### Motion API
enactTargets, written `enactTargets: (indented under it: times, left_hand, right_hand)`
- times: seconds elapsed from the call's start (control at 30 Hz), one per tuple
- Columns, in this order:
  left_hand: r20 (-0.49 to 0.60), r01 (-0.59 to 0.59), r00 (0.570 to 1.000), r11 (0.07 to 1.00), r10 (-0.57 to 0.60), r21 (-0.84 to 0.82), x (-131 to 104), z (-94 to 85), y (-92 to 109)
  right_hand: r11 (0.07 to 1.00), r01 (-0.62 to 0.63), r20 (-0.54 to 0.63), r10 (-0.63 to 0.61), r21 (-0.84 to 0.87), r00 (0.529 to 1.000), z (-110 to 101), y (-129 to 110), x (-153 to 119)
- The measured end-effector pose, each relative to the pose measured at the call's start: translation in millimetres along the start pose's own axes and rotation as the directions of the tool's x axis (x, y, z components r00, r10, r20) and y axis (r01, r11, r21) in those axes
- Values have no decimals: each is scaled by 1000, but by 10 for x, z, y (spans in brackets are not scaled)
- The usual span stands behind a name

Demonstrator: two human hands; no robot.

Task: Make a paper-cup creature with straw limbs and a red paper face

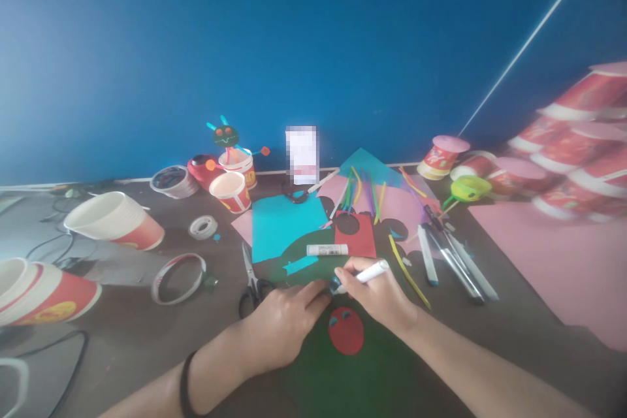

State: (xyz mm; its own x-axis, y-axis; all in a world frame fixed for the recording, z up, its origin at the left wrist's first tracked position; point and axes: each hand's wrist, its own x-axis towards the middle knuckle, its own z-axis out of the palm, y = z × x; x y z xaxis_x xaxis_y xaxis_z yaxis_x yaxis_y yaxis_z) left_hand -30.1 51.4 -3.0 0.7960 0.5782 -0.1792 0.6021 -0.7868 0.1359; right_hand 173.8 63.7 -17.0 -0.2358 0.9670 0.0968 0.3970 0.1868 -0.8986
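Observation:
My right hand [377, 294] grips a white marker [373, 272], its lower end slanting down toward my left fingertips. Beside that end, my left hand [289, 317] is closed, thumb and fingers together. A small dark-blue bit shows between the two hands; whether it is a cap or paper, I cannot tell. Just below them, a red paper oval [346, 333] with two small blue eye shapes lies on dark green paper [337, 385]. A glue stick [327, 249] lies above my hands, near a blue paper strip [300, 266]. Black-handled scissors [251, 277] rest left of my left hand.
Paper cups [115, 219] and tape rolls [179, 279] stand or lie at left. A blue sheet [284, 222], red cut-out paper [365, 235] and coloured strips [379, 199] lie ahead. Pens [453, 261] and pink paper [553, 268] are at right, below stacked red cups [582, 144].

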Motion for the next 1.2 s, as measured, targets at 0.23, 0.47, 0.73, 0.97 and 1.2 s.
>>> enactTargets:
  times: [0.23,0.47,0.73,0.97,1.2]
  left_hand:
    - [-2,-5,1000,1000,5,2,6,-10,-8]
    - [-26,-10,1000,1000,10,-11,6,17,-4]
    - [-57,-24,998,1000,23,-15,21,29,-16]
    - [-51,-24,998,1000,24,-10,14,10,-10]
    - [-39,-25,999,1000,24,-11,10,1,-12]
  right_hand:
    - [1000,-17,22,17,2,1000,-11,-10,0]
    - [1000,-7,0,7,25,1000,-17,-21,9]
    - [999,0,12,-1,34,1000,-15,-2,15]
    - [999,-9,-9,9,39,1000,-8,-1,6]
    - [998,-34,-2,34,45,999,-5,7,6]
